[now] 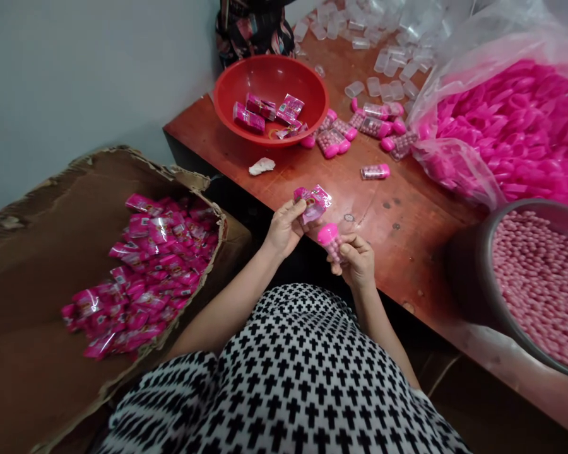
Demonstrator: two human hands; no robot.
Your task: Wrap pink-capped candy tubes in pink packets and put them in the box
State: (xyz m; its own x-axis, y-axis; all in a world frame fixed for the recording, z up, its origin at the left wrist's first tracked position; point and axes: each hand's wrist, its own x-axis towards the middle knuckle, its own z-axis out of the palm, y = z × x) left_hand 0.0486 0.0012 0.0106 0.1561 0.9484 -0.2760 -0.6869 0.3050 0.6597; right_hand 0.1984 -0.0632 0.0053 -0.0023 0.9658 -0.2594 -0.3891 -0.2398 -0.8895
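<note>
My left hand pinches a shiny pink printed wrapper above the table's near edge. Close by on the right, my right hand grips a small clear bottle of pink candy balls, its bright pink cap tilted up toward the wrapper. Wrapper and bottle are apart, with a narrow gap between them. A single capped bottle lies on the table beyond my hands. Farther back, several more filled bottles lie in a loose heap beside the red bowl.
A red bowl holds folded pink wrappers. At left, a torn cardboard box contains many wrapped packs. On the wooden table are clear empty tubes, a plastic bag of pink caps and a dark tub of pink balls.
</note>
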